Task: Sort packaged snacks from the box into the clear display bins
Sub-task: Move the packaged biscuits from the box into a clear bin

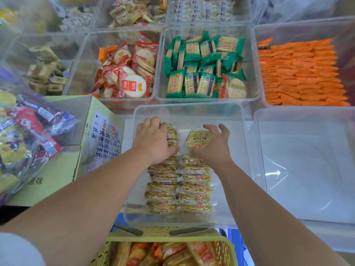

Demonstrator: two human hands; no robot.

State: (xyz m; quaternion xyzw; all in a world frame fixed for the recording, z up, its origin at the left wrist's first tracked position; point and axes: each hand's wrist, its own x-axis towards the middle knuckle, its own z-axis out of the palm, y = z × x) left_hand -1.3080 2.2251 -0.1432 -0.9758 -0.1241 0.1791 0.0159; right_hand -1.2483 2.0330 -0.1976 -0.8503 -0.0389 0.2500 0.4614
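Note:
Both my hands are inside a clear display bin (238, 120) right in front of me. Two neat rows of yellow snack packets (179, 186) stand on edge along its floor. My left hand (153, 139) presses down on the far end of the left row, fingers curled over the packets. My right hand (214, 144) holds one yellow packet (197, 139) flat-side up at the far end of the right row. A pale green cardboard box (99, 131) stands to the left of the bin.
An empty clear bin (307, 169) sits to the right. Behind are bins of red round crackers (126, 73), green cracker packets (203, 68) and orange packets (299, 73). A yellow basket (165, 246) of snacks is below, and bagged sweets (28, 135) lie at left.

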